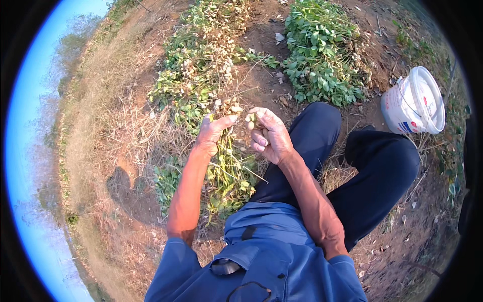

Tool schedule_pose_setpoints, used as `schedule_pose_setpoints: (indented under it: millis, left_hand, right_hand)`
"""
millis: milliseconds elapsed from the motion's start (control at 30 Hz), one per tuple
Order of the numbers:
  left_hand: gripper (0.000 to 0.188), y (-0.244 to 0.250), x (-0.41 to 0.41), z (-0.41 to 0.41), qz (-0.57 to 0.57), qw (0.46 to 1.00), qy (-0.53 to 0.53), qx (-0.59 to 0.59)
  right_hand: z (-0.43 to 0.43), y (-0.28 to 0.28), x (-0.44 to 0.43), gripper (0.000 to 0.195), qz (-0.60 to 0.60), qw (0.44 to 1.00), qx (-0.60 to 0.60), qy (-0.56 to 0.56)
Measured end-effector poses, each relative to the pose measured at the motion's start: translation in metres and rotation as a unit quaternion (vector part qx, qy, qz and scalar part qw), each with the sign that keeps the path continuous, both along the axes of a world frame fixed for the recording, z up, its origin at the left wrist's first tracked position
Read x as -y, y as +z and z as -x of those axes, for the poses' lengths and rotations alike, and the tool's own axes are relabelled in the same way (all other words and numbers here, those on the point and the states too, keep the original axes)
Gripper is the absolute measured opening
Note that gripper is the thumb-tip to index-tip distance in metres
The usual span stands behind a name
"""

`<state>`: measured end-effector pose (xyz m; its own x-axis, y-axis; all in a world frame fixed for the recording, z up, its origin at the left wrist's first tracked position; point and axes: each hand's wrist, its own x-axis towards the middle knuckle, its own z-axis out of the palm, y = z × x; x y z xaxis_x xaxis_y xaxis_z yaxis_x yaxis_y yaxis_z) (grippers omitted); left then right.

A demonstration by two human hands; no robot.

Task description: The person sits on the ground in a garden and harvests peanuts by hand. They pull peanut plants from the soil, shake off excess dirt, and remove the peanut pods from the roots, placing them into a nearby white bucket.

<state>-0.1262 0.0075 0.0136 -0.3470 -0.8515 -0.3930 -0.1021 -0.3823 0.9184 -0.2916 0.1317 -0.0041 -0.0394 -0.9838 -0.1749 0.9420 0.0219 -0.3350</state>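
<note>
My left hand (213, 132) is closed around the stems of a bunch of peanut plants (226, 170), whose yellowing leaves hang down towards my lap. Pods and roots (233, 107) stick out past my left thumb. Just to the right, my right hand (269, 134) has its fingers curled around a few pale peanut pods (252, 120), some showing between thumb and forefinger. The two hands are close but apart. Part of the bunch is hidden behind my left hand.
Ahead lies a long heap of peanut plants (205, 60) with pods exposed. A greener heap (320, 53) lies right of it. A white plastic bucket (400, 102) bearing writing stands beyond my bent knees (385, 162). Dry grass (94, 132) covers the ground at left.
</note>
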Motion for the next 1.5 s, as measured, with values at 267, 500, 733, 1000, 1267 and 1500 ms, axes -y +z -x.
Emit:
schedule_pose_setpoints:
  millis: [267,500,733,1000,1267,1500]
  left_hand:
    - [0.031,0.006,0.007,-0.027,-0.078,0.992,-0.073,-0.068]
    - [0.034,0.013,0.004,-0.025,-0.117,0.982,-0.095,-0.115]
    - [0.029,0.008,-0.014,-0.005,-0.121,0.963,-0.167,-0.173]
    - [0.037,0.031,-0.015,0.01,0.055,0.995,-0.076,-0.038]
    - [0.032,0.024,-0.002,-0.017,0.016,0.996,-0.08,-0.03]
    - [0.04,0.04,-0.006,-0.03,-0.034,0.993,-0.086,-0.079]
  right_hand:
    - [0.004,0.013,0.0,0.019,-0.006,0.997,-0.058,0.042]
    - [0.0,-0.001,0.002,0.009,0.03,0.998,-0.029,0.046]
    - [-0.019,-0.001,0.009,0.011,-0.017,0.999,0.042,0.016]
    - [-0.013,0.004,0.008,0.013,-0.025,0.978,-0.208,0.009]
    - [0.011,0.006,0.004,0.043,-0.03,0.939,-0.336,0.067]
    - [0.014,0.014,-0.003,0.044,-0.007,0.607,-0.787,-0.112]
